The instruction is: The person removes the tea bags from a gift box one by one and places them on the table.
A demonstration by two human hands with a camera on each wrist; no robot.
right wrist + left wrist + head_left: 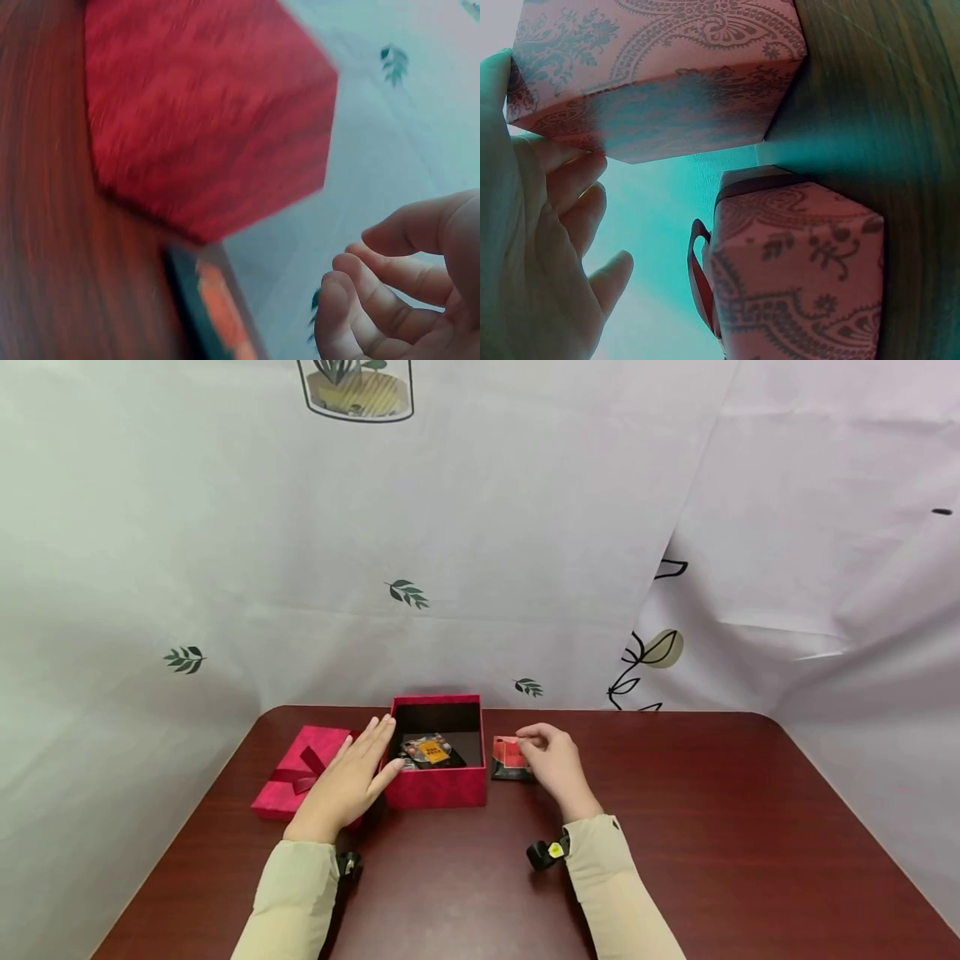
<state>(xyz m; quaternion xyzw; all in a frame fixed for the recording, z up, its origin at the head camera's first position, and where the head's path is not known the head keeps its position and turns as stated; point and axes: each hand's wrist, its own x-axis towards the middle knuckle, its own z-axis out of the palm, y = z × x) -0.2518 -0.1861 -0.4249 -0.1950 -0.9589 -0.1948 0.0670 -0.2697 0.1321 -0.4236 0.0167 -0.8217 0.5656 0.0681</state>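
Extends both bare hands over the dark table. Lays the left hand out straight-fingered at the left side of the red box, gripping nothing. Bends the right hand loosely over the black-and-red packet, just right of the box, apparently without hold; blurred in the right wrist view, so hard to confirm. Seems partway along: already unlidded, with the bow-tied lid to the left and a yellow-labelled packet inside; outside, still the black-and-red one. Beyond, just leaf-printed cloth.

Left hand is outstretched, right hand curved.
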